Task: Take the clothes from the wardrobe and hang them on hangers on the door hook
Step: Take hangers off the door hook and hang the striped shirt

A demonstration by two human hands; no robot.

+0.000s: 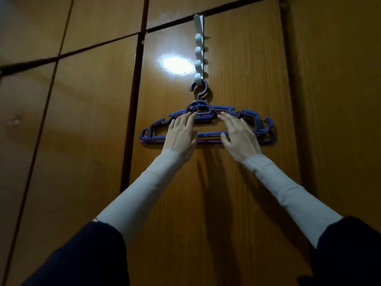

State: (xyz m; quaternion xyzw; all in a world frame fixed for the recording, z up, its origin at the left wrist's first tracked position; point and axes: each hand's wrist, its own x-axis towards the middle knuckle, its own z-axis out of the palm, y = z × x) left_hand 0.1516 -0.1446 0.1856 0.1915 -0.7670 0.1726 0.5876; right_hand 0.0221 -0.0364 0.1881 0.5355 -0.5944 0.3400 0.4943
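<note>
A white over-the-door hook (199, 52) with several prongs hangs on a brown wooden wardrobe door (237, 182). A stack of blue and purple plastic hangers (257, 124) hangs from its lowest prong, empty of clothes. My left hand (181, 134) lies flat on the left half of the stack, fingertips at the neck of the hangers. My right hand (237, 135) rests on the right half, fingers spread over the shoulder bars and thumb near the bottom bar. Neither hand has closed around a hanger. No clothes are in view.
More closed wooden wardrobe doors (82, 141) stand to the left, with dark gaps between panels. A bright light reflection (177, 65) glares on the door beside the hook. The room is dim.
</note>
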